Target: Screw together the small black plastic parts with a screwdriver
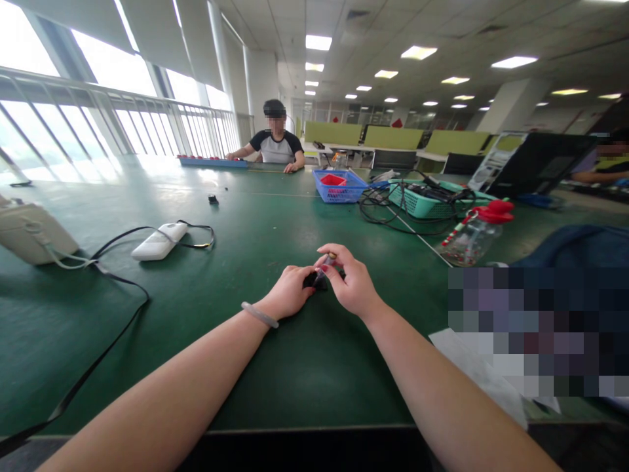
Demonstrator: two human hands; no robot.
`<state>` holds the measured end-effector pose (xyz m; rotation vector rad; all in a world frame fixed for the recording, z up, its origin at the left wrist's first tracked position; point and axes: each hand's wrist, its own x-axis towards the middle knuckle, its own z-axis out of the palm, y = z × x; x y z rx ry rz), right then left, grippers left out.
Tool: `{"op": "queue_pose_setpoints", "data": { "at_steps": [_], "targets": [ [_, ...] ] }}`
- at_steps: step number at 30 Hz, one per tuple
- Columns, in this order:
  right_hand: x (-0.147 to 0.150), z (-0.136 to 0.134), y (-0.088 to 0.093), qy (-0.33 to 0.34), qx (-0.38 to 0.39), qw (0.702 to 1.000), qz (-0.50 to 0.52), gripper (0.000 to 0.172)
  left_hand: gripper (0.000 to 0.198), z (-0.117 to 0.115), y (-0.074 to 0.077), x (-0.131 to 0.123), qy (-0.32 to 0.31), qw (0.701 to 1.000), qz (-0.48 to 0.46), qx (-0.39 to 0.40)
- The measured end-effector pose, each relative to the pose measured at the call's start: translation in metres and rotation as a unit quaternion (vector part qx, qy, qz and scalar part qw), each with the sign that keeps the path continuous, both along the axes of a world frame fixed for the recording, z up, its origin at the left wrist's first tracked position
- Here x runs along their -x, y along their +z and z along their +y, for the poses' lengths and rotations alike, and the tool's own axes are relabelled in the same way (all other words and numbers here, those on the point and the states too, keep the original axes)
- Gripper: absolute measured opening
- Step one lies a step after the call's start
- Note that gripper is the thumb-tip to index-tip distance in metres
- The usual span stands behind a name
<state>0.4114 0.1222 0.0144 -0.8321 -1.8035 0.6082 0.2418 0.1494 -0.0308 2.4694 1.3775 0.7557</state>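
Note:
My left hand (289,292) rests on the green table (275,367) with its fingers curled around a small black part (310,280). A pale band circles that wrist. My right hand (346,278) is closed in a pinch on a thin, pen-like tool (326,262), whose tip meets the black part. Both hands touch each other over the part at the table's middle.
A white device (160,240) with black cables lies left, and a beige box (32,233) is farther left. A blue basket (339,185), a teal basket with cables (422,200) and a red-capped clear bottle (474,236) stand to the right. Another person (275,141) sits across the table.

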Motion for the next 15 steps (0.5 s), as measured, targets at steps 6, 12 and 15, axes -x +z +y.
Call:
{"op": "queue_pose_setpoints", "data": {
  "at_steps": [6,12,15],
  "targets": [
    [-0.0004,-0.0022,0.0004,0.009,-0.027,0.999,-0.027,0.025,0.035,-0.0004,0.0,0.0002,-0.007,1.0,-0.003,-0.009],
    [0.0004,-0.0037,-0.0009,0.012,-0.069,0.995,-0.073,0.026,0.027,0.0009,-0.0015,-0.0001,-0.019,0.999,-0.01,-0.026],
    [0.0022,-0.0021,-0.0016,0.01,-0.081,0.991,-0.104,0.025,0.022,0.0031,-0.0029,-0.0005,-0.028,0.999,-0.007,-0.029]
  ]
}}
